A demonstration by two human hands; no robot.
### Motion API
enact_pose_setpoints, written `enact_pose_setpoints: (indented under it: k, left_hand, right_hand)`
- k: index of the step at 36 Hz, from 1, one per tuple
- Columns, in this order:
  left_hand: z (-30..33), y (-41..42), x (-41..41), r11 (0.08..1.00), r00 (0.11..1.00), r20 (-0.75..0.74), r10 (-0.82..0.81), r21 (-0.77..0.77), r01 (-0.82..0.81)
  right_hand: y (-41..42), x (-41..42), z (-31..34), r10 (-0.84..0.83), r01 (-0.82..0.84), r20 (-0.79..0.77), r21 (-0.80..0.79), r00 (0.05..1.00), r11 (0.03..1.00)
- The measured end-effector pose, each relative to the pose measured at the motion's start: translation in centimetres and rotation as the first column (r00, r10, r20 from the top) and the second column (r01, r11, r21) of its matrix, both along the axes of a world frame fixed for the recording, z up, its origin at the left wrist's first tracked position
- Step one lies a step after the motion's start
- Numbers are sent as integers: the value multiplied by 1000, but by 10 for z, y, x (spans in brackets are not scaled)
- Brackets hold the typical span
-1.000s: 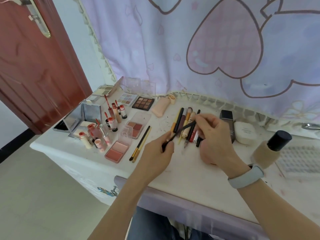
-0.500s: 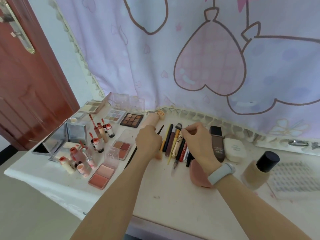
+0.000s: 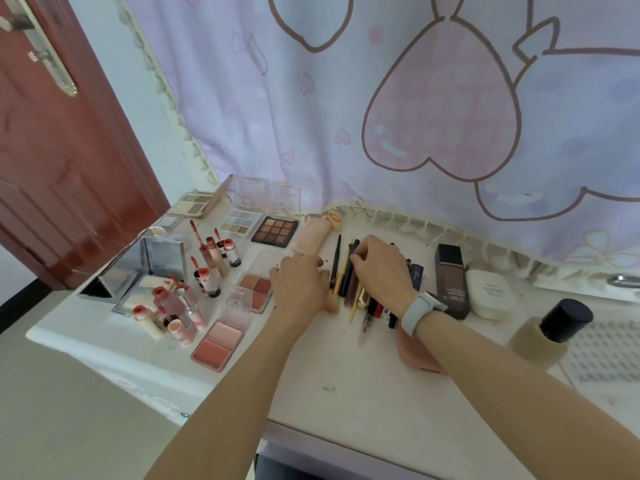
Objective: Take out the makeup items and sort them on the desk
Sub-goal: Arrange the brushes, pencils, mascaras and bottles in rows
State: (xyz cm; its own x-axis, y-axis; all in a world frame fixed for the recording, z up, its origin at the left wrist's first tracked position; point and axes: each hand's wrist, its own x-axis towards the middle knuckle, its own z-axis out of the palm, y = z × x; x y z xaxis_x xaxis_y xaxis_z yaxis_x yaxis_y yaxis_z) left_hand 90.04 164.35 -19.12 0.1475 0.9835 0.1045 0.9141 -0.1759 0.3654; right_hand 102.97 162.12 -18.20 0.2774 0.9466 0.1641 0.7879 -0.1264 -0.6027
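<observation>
A row of pencils and thin brushes (image 3: 347,277) lies side by side at the middle of the white desk (image 3: 346,375). My right hand (image 3: 381,270) reaches over the row and pinches the top end of a dark pencil (image 3: 354,252) in it. My left hand (image 3: 299,285) rests on the desk just left of the row, thumb along a thin black brush (image 3: 336,258), fingers bent down and holding nothing that I can see. Lip glosses (image 3: 207,271) stand grouped at the left, with blush palettes (image 3: 218,344) beside them.
Eyeshadow palettes (image 3: 274,229) and a peach tube (image 3: 310,237) lie at the back. A mirrored box (image 3: 156,268) stands far left. A dark bottle (image 3: 452,280), white compact (image 3: 488,292), black-capped foundation bottle (image 3: 550,334), lash tray (image 3: 609,355) and pink puff (image 3: 415,351) sit right. A curtain (image 3: 415,116) hangs behind.
Both hands held a thin black brush above the desk; it now lies at the left end of the row. My right hand has moved onto the pencils, my left onto the desk.
</observation>
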Motion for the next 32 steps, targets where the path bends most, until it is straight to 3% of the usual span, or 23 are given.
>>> enact_pose_setpoints:
  k: [12,18,23,32]
  left_hand:
    - [2,8,4,995,997,60,-41,-84,46]
    - [1,-4,2,999,995,90,-39,-5,40]
    - [-3,-22,-4,993,997,23,-78,88,76]
    - [-1,-28,8,995,993,-68,-96,-4,96]
  right_hand:
    - [10,-3,-6,176,-179,111,10,978,984]
    - [5,7,-4,187,-188,158,-9,970,982]
    - [1,16,-7,161,-162,121,-1,979,987]
    - [-14,19,-6,122,-123,26,59,992,991]
